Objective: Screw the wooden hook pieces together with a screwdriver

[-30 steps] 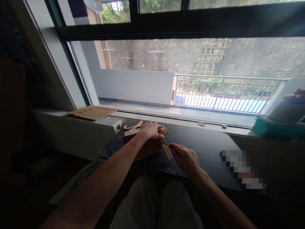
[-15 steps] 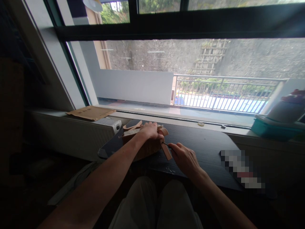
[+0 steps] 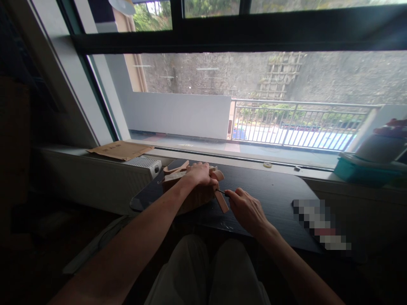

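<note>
Off the right end of the boxy brown bundle [image 3: 200, 198], a tan strip [image 3: 224, 205] slants down rightward; your right hand [image 3: 246, 207] clasps a slim dark tool [image 3: 221, 192], tip at the strip. Your left hand [image 3: 199, 173] tops the bundle; its grip I cannot tell.

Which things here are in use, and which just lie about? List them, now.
In use:
- thin dark tool, in the right hand
- tan strip, at the tool's tip
- brown boxy piece, under the left hand

Lying about:
- flat brown envelope
- small ring-shaped item
- teal box
- pixelated item, unidentifiable
</note>
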The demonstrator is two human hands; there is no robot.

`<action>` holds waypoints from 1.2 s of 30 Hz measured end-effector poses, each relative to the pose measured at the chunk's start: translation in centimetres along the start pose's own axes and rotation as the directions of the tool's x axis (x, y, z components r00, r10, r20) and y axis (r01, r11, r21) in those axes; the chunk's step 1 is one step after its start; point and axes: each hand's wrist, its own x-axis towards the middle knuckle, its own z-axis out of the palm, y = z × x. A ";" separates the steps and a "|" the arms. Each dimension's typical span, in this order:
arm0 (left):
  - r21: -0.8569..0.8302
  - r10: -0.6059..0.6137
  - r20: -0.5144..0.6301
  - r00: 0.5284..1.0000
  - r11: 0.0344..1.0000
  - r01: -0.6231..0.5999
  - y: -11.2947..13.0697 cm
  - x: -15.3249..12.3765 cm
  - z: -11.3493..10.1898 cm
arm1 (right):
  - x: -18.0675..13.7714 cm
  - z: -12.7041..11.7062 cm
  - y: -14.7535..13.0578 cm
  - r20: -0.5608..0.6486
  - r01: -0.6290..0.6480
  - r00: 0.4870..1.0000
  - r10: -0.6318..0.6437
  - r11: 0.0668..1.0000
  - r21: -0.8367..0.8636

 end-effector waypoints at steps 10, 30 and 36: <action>0.001 0.007 0.013 1.000 1.000 -0.007 0.2 -0.2 -0.3 | 0.3 0.8 0.5 0.102 -0.198 0.979 0.177 0.944 0.265; 0.026 0.021 -0.007 1.000 0.999 -0.021 0.0 0.2 0.1 | 0.0 0.8 0.1 0.008 -0.099 0.995 0.099 0.978 0.185; 0.009 0.003 -0.001 1.000 1.000 -0.003 -0.2 0.3 0.2 | 0.1 1.0 0.1 0.031 -0.169 0.986 0.166 0.960 0.224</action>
